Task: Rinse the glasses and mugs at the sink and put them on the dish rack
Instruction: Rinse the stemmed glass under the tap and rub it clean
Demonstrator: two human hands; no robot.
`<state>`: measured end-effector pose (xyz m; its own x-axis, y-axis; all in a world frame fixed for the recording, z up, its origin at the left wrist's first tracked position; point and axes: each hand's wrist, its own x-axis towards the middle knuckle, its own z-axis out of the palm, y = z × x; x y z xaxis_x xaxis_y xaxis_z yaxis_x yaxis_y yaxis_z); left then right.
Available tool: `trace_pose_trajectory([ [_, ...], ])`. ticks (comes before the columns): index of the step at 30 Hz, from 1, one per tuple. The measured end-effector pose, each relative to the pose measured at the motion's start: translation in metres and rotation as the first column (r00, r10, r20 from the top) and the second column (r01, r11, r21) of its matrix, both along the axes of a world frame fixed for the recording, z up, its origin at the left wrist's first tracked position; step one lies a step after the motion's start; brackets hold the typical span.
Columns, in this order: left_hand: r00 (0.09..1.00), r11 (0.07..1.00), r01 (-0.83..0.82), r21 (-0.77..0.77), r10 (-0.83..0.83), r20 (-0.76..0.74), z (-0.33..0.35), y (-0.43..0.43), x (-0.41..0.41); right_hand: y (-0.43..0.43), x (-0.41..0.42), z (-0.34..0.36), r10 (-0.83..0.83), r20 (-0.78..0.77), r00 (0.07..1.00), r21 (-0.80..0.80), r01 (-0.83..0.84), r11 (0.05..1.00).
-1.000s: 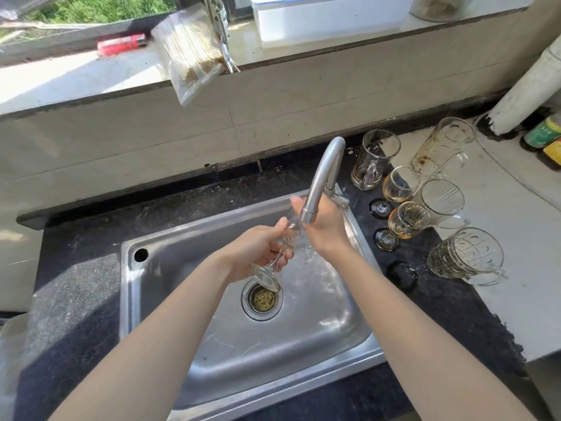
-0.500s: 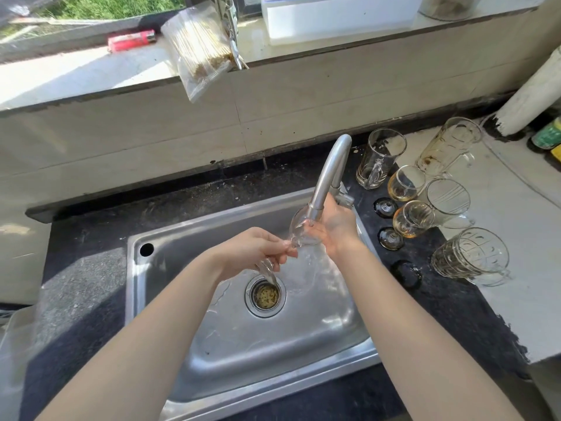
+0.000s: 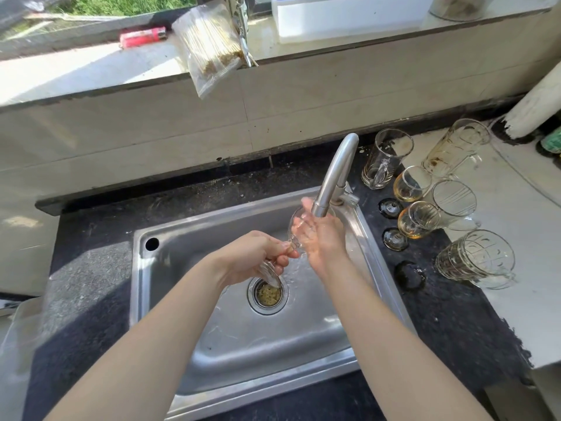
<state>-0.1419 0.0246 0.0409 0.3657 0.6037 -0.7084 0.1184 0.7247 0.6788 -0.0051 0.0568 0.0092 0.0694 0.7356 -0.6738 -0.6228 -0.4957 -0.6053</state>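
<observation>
One clear stemmed wine glass (image 3: pixel 299 221), slippery and fragile: left hand (image 3: pixel 258 256) grips its stem, right hand (image 3: pixel 323 238) presses flat against the bowl.

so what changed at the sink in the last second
The right hand rolled from wrapped over the bowl of the wine glass to palm up, fingers straight against it under the faucet. The left hand still grips the stem above the drain. The glasses and mugs on the counter stayed put.

Countertop (image 3: pixel 100 268) carries the steel sink (image 3: pixel 243 344), glasses (image 3: pixel 419 220) and mugs (image 3: pixel 475 258) beside it
</observation>
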Motion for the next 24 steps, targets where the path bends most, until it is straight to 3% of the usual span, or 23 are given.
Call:
trace_pose_trajectory([
  [3, 0.992, 0.996, 0.024, 0.084, -0.014, -0.125, -0.006, -0.008, 0.005, -0.009, -0.008, -0.003, 0.126, 0.365, 0.922, 0.000, -0.135, 0.991],
  [5, 0.983, 0.991, 0.044, 0.128, -0.021, -0.181, -0.007, -0.010, 0.004, 0.002, 0.000, -0.004, 0.208, 0.422, 0.883, -0.044, -0.209, 0.977],
  [9, 0.997, 0.998, -0.015, 0.062, 0.019, -0.069, -0.004, -0.011, -0.001, 0.007, 0.014, 0.000, 0.209, 0.059, 0.976, -0.025, -0.207, 0.978],
  [12, 0.998, 0.998, -0.058, 0.027, 0.059, -0.008, -0.004, -0.011, 0.002, -0.003, 0.010, -0.005, 0.085, -0.268, 0.960, 0.070, -0.069, 0.995],
  [13, 0.998, 0.998, -0.043, 0.053, 0.046, -0.044, -0.005, -0.011, 0.003, -0.003, 0.008, -0.008, 0.080, -0.231, 0.970, 0.068, -0.066, 0.996],
  [15, 0.981, 0.990, 0.013, 0.143, 0.015, -0.192, -0.007, -0.013, 0.006, -0.002, 0.005, -0.010, 0.148, 0.072, 0.986, 0.030, -0.151, 0.988],
  [16, 0.963, 0.980, 0.045, 0.193, 0.009, -0.270, -0.009, -0.014, 0.008, -0.002, 0.004, -0.007, 0.201, 0.244, 0.949, -0.014, -0.203, 0.979],
  [19, 0.882, 0.933, 0.147, 0.329, 0.028, -0.471, -0.016, -0.018, 0.019, 0.001, 0.000, -0.004, 0.193, 0.454, 0.870, -0.079, -0.177, 0.981],
  [20, 0.851, 0.913, 0.172, 0.370, 0.052, -0.523, -0.018, -0.020, 0.022, 0.003, 0.001, -0.007, 0.183, 0.440, 0.879, -0.097, -0.156, 0.983],
  [24, 0.833, 0.889, 0.145, 0.434, 0.127, -0.538, -0.021, -0.025, 0.024, 0.005, 0.011, -0.006, 0.205, 0.079, 0.976, -0.084, -0.199, 0.976],
])
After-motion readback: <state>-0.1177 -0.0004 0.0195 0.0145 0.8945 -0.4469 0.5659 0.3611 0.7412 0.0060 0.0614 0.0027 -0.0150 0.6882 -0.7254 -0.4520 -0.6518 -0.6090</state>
